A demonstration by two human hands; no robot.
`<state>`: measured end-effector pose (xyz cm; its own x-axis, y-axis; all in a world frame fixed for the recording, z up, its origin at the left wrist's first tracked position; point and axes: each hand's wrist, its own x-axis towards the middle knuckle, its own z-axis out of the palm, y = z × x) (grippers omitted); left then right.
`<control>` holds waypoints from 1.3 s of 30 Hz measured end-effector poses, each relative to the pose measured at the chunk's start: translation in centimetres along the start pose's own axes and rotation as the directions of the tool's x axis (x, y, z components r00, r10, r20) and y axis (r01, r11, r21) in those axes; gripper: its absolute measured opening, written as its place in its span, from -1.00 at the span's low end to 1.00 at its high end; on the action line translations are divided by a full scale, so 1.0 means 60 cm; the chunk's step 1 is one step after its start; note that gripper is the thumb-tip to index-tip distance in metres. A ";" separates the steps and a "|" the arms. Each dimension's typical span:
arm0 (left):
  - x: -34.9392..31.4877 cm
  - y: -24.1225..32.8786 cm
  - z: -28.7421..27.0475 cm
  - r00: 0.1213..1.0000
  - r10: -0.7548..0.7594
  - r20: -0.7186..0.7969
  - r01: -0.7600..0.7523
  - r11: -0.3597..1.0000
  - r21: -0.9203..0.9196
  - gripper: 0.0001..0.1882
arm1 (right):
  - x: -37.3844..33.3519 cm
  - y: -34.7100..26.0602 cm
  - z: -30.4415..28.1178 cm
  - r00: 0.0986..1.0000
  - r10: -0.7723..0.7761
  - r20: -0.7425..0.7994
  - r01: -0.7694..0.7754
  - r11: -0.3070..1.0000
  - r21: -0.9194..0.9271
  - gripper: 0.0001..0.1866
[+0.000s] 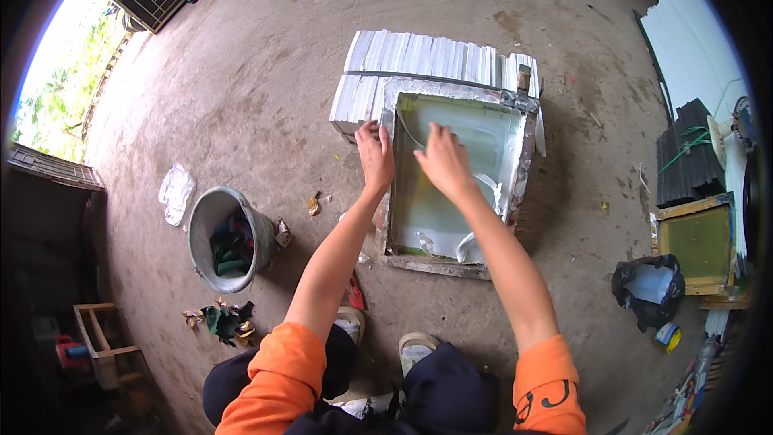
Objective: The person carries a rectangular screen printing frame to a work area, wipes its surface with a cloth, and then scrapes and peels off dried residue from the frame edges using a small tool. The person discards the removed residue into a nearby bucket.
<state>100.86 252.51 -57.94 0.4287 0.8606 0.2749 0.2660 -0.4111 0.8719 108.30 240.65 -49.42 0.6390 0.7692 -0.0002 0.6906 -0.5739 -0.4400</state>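
A screen-printing frame [439, 265] with a pale green, see-through mesh [423, 193] lies before me, its far end beside stacks of white sheets or boards. My left hand [376, 157] is closed at the frame's left rim, fingers bent over the edge. Over the mesh, my right hand [445, 164] pinches a thin, pale strip [409, 130] that runs up to the frame's far left inner corner. Loose white strip [488, 185] curls along the right inner side, and another curl [467, 246] sits near the front. My right fingertips are partly hidden.
White stacks [427, 56] stand beyond the frame. To the left are a grey bucket [262, 234] with dark cloth or scraps, a crumpled white sheet [175, 193] and a scrap pile [225, 321]. At right are a black-bagged container [649, 283] and another framed screen [697, 243].
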 end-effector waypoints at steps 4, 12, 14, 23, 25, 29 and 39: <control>0.063 0.024 0.029 0.993 0.113 -0.023 -0.113 0.993 0.024 -0.64 | 0.075 -0.029 0.071 0.991 -0.045 -0.122 0.013 0.968 -0.251 -0.56; 0.122 0.016 0.050 0.999 -0.035 0.010 0.031 0.961 0.276 -0.45 | 0.119 -0.043 0.071 0.998 0.058 -0.021 -0.058 0.998 0.016 -0.73; 0.131 0.027 0.054 0.988 -0.109 0.112 0.076 0.962 0.264 -0.42 | 0.125 -0.032 0.070 0.998 0.063 -0.009 -0.063 0.997 -0.047 -0.80; 0.131 0.038 0.062 0.986 -0.154 0.064 0.120 0.922 0.369 -0.39 | 0.129 -0.019 0.061 0.993 -0.083 -0.087 0.063 0.975 -0.214 -0.84; 0.131 0.039 0.064 0.986 -0.157 0.048 0.125 0.908 0.400 -0.40 | 0.128 -0.024 0.057 0.995 -0.069 -0.075 0.053 0.979 -0.198 -0.84; 0.130 0.040 0.064 0.985 -0.166 0.057 0.124 0.890 0.439 -0.44 | 0.122 -0.033 0.049 0.997 -0.023 -0.067 0.014 0.991 -0.135 -0.84; 0.129 0.040 0.062 0.987 -0.152 0.060 0.113 0.898 0.426 -0.47 | 0.114 -0.050 0.044 0.995 -0.002 -0.103 -0.011 0.992 -0.126 -0.80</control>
<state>108.03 257.04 -55.25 0.4339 0.8937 0.1143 0.6550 -0.4000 0.6410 109.72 248.34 -50.48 0.6691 0.7373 0.0935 0.7209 -0.6133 -0.3229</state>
